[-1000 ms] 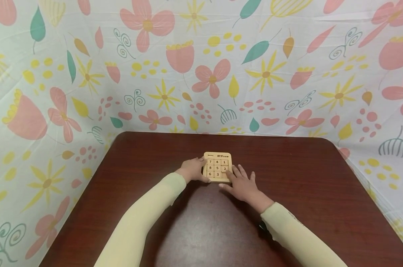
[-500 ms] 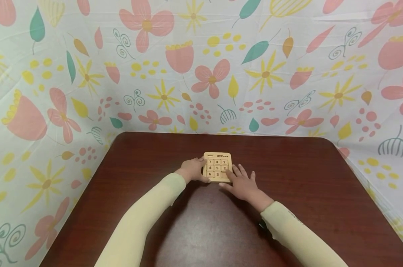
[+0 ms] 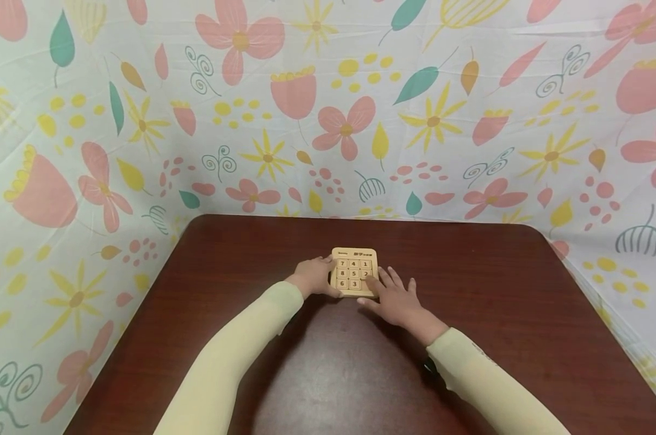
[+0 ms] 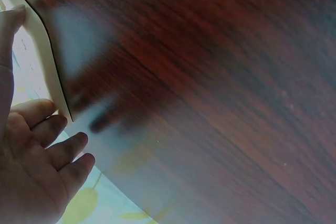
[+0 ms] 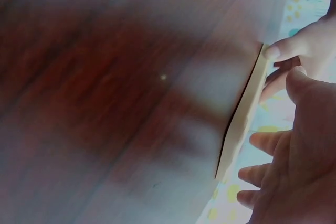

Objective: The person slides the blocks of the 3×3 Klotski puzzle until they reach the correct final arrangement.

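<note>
A light wooden number slide puzzle (image 3: 354, 269) lies flat on the dark table, its tiles reading 7 4 1, 8 5 2 and 6 3 from the top row down. My left hand (image 3: 313, 276) holds it by the left side, thumb at the near edge and fingers along the left edge. In the left wrist view that thumb (image 4: 14, 17) lies against the board's pale edge. My right hand (image 3: 395, 301) is spread at the lower right, its index fingertip (image 3: 371, 280) at the bottom of the 2 tile. That finger hides part of the lower right corner of the grid.
The glossy red-brown table (image 3: 328, 362) has rounded far corners. Behind it and at both sides hangs a white cloth (image 3: 328, 109) with pink, yellow and teal flowers and leaves. Pale sleeves (image 3: 225, 356) cover both forearms.
The right index fingertip has shifted slightly up over the 2 tile, which now sits level with the 5. The left hand and the board have stayed in place.
</note>
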### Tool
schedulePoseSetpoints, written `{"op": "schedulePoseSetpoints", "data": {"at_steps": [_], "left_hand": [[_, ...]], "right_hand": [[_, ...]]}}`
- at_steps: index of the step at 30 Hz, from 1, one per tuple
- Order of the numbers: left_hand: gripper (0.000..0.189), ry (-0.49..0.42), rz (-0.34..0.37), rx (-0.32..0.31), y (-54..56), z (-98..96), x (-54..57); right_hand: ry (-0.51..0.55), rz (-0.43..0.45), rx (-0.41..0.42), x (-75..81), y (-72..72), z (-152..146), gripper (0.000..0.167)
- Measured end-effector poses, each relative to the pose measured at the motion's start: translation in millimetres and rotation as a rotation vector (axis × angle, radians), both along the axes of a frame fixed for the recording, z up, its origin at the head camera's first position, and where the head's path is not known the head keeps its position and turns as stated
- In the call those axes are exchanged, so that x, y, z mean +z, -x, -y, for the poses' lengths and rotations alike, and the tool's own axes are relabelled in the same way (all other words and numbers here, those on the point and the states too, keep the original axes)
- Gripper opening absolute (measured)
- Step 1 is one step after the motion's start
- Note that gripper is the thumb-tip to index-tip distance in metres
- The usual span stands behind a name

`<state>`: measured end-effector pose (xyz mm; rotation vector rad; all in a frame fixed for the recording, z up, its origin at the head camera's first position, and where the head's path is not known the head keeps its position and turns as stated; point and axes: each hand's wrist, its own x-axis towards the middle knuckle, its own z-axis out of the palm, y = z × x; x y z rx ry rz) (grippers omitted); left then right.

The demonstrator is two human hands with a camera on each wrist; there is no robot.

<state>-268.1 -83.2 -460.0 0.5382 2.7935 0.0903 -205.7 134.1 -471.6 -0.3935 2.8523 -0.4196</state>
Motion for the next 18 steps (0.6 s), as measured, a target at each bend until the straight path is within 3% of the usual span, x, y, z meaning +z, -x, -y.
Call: {"op": "schedulePoseSetpoints", "data": {"at_steps": [18], "left_hand": [[0.097, 0.007, 0.008, -0.003, 1.5, 0.0, -2.5]], "right_hand": [[-0.022, -0.025, 0.101, -0.5, -9.8, -0.6, 0.063]]}}
